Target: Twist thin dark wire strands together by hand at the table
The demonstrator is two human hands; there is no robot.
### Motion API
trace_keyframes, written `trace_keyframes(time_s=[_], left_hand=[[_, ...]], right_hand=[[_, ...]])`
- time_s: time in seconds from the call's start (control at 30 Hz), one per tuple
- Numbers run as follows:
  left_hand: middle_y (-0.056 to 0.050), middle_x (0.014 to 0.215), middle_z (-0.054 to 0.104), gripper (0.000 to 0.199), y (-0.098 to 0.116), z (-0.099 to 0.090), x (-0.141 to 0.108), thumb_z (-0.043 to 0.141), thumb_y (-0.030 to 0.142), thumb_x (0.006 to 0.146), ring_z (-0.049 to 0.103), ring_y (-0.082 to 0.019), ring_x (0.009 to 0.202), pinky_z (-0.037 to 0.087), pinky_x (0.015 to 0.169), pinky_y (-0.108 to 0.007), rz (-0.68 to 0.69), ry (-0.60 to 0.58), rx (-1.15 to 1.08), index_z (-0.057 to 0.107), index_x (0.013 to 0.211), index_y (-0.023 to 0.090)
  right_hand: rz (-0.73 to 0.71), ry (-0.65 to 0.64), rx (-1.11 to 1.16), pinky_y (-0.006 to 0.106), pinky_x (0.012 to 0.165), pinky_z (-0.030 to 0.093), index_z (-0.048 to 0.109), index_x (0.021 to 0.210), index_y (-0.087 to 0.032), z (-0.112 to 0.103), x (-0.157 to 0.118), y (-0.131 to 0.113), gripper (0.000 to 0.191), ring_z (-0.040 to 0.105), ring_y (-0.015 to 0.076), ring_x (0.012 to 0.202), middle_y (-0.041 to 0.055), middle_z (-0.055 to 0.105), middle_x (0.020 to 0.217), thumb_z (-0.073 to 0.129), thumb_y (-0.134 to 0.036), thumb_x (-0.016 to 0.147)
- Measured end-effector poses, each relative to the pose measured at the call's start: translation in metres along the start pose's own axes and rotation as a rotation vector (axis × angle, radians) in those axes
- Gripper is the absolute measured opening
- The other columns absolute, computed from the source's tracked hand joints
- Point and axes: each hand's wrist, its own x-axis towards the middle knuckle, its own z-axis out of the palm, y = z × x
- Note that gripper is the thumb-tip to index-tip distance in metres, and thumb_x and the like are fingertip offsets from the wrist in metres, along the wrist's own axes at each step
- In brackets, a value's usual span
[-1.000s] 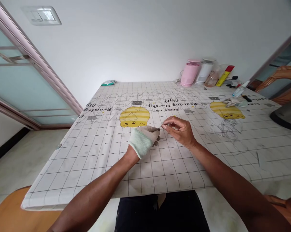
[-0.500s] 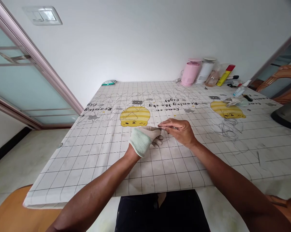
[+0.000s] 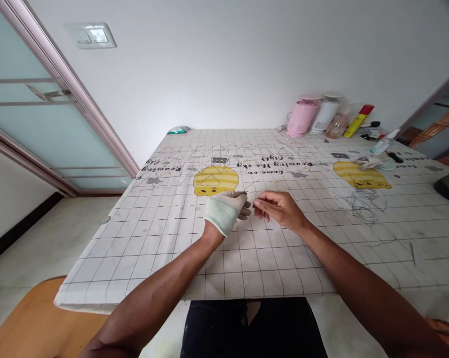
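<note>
Two hands face each other at the centre of the frame above a cloth [image 3: 164, 219] ruled in thin dark squares. The left hand [image 3: 227, 206] wears a pale glove with a ribbed, mint-green cuff [image 3: 222, 215]; the right hand [image 3: 282, 209] is bare. Left: thumb and forefinger pinched on a strand [image 3: 251, 193], the other fingers loosely bent. Right: thumb and forefinger drawn nearly together, the others curled (whether they grip the strand cannot be told).

The strand, at frame centre between the two sets of fingertips, is very thin and bowed. Right of centre lies a tangle [image 3: 364, 204] of fine grey strands, loosely looped. Upper right: a pink cylinder [image 3: 301, 119] and a white cylinder [image 3: 324, 117], each topped by a disc, near a yellow can [image 3: 356, 125] with a red top; any label is too small to read. The cloth's print shows a striped yellow balloon [image 3: 217, 177] and, inverted, black lettering [image 3: 289, 164]: "Come on", "Roaming the sky".
</note>
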Motion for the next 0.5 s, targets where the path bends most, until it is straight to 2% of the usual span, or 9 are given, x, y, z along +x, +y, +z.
trace_keyframes(time_s=[0.2,0.37,0.43,0.5], left_hand=[[-0.007,0.082,0.073,0.019,0.0,-0.001,0.003,0.06,0.023,0.087,0.07,-0.015,0.063,0.053,0.048,-0.021,0.011,0.101,0.097,0.068,0.071,0.016],[-0.004,0.074,0.07,0.023,-0.002,-0.001,0.008,0.058,0.024,0.089,0.071,-0.015,0.065,0.053,0.051,-0.02,0.037,0.08,0.179,0.065,0.068,0.018],[-0.004,0.081,0.073,0.015,-0.004,-0.003,0.011,0.06,0.023,0.089,0.071,-0.014,0.066,0.054,0.053,-0.021,0.024,0.084,0.131,0.072,0.083,0.017],[-0.005,0.089,0.076,0.028,-0.005,-0.005,0.014,0.062,0.02,0.088,0.072,-0.014,0.068,0.057,0.058,-0.022,0.041,0.087,0.078,0.075,0.113,0.014]], right_hand=[[-0.043,-0.02,0.006,0.03,0.056,0.053,0.075,0.096,-0.02,0.013,-0.003,-0.004,0.043,0.069,0.0198,0.073,0.0074,0.074,0.084,0.057,-0.059,0.103],[-0.024,0.073,-0.065,0.029,0.052,0.05,0.068,0.079,-0.022,0.027,-0.004,-0.004,0.042,0.064,0.0179,0.064,0.0049,0.07,0.076,0.064,-0.059,0.099],[-0.013,0.083,-0.051,0.029,0.051,0.05,0.064,0.076,-0.022,0.029,-0.004,-0.004,0.045,0.062,0.0174,0.062,0.0043,0.068,0.073,0.06,-0.059,0.101],[0.01,0.076,-0.053,0.028,0.05,0.05,0.061,0.074,-0.022,0.028,-0.004,-0.005,0.044,0.061,0.0164,0.06,0.0028,0.065,0.07,0.059,-0.057,0.102]])
